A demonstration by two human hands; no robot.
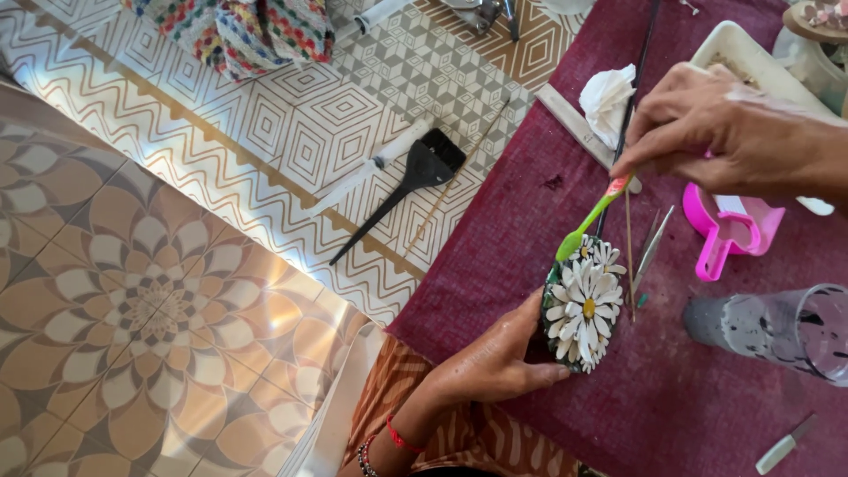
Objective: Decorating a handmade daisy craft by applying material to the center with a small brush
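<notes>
My left hand (499, 353) grips the left edge of a small oval piece (580, 305) covered in white daisy-like flowers with yellow centres, holding it just above the maroon cloth (636, 397). My right hand (715, 124) comes in from the upper right and pinches a thin green tool with an orange-pink handle (590, 219). The tool's green tip touches the top of the flower piece.
On the cloth lie thin sticks and a metal tool (652, 247), a pink plastic holder (729, 231), a clear smeared glass (786, 329), crumpled white tissue (608, 97) and a white tray (751, 62). A black brush (406, 190) lies on the patterned mat, left.
</notes>
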